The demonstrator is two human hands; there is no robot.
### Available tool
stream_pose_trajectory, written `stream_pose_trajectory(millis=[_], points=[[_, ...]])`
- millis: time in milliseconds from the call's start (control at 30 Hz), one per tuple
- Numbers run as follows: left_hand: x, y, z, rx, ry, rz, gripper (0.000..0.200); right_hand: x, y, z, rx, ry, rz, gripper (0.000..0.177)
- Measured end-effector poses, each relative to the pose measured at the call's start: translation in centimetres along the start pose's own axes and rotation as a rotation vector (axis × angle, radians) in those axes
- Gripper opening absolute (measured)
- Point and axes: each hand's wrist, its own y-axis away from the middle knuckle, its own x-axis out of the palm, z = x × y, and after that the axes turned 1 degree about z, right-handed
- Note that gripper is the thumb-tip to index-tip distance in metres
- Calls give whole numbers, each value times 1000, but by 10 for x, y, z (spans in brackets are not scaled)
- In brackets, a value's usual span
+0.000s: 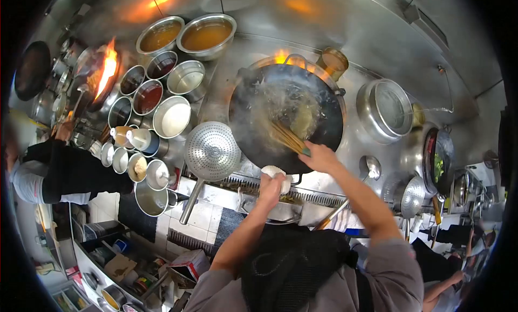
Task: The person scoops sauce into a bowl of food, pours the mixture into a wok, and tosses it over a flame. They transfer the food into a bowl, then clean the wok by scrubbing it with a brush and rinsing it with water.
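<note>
A large black wok (245, 134) sits over a lit burner, with steaming, churning water in its bowl. My right hand (319, 158) grips a bamboo wok brush (287, 137), its bristle end down in the water. At the wok's near rim, my left hand (270, 190) is closed on a folded white cloth (274, 171), right beside the wok's near loop handle (296, 179). A perforated strainer ladle (212, 151) lies just left of the wok, its long handle pointing toward me.
Metal pots of sauces, among them a white-filled pot (174, 117), crowd the left side. Two wide bowls of amber liquid (208, 35) stand behind. On the right are a steel pot (389, 109) and a ladle (370, 168). A co-worker (59, 169) works by a flaming wok at far left.
</note>
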Motion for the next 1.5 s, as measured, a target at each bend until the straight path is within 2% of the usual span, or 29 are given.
stream_pose_trajectory(millis=[67, 133, 200, 267, 333, 400, 467, 533, 600, 633, 667, 733, 800, 867, 933, 1000, 1033, 1100, 1133, 1200, 1267, 1333, 1400, 1433, 1500], points=[[2, 4, -1, 98, -29, -86, 18, -22, 6, -70, -232, 130, 77, 59], [-3, 6, -1, 41, -30, -45, 18, -117, 27, -47, 49, 201, 266, 61], [-2, 7, -9, 2, -19, -2, 17, -127, -32, -65, 132, 295, 175, 62], [4, 12, -18, -53, -11, 2, 16, -94, -77, -39, 86, 34, 10, 61], [1, 7, -14, -26, -27, 2, 16, -38, -95, -2, 63, -12, -253, 60], [-3, 6, -9, -6, -53, 22, 16, 10, -96, 14, -32, -80, -250, 62], [-2, 3, -6, 8, -78, 17, 18, 6, -43, 55, 169, -434, 111, 66], [6, 15, -14, 0, -31, 15, 20, 20, -13, 42, 21, -113, -59, 61], [3, 20, -16, -22, 2, -5, 22, -19, 25, 22, -12, 40, 170, 56], [0, 21, -14, 11, -2, 27, 24, -35, 36, 0, -7, 136, 160, 50], [-1, 19, -13, 49, 1, 57, 25, -62, 38, -14, 22, 220, 198, 49], [-3, 16, -12, 78, -18, 34, 27, -83, 3, -64, 219, 455, 2, 48], [-4, 16, -15, 30, -59, 92, 28, -86, -45, -50, 192, 280, -153, 48], [-2, 13, -15, 56, -89, 80, 28, -51, -92, -21, 198, 30, -187, 49], [-3, 11, -14, 76, -138, 75, 27, -16, -99, 15, 230, -293, -117, 55], [-6, 7, -9, 38, -161, -6, 28, 5, -75, 34, 86, -583, -26, 64], [-10, -2, -8, 54, -160, -10, 28, 6, -68, 38, 70, -580, -30, 64], [-21, -13, -6, 179, -131, 81, 31, 12, -52, 40, 14, -889, 133, 70], [-23, -13, -9, 191, -134, 77, 31, 11, -40, 42, 1, -889, 133, 70], [-20, -12, -17, 66, -118, 38, 34, 3, -17, 38, -2, -694, 195, 69], [-13, 8, -31, 23, -94, 9, 34, 33, -34, -25, -472, -187, -58, 65], [-12, 21, -34, -65, -27, 19, 33, -48, 18, -12, -200, -198, 353, 64], [-12, 15, -21, -38, -2, -4, 33, -111, 38, -1, -37, -90, 551, 64], [-16, 6, -10, -1, -56, 10, 36, -112, 25, 1, -49, -83, 560, 64], [-23, -13, 8, 42, -188, 13, 42, -103, -2, -1, -50, -323, 665, 67]])
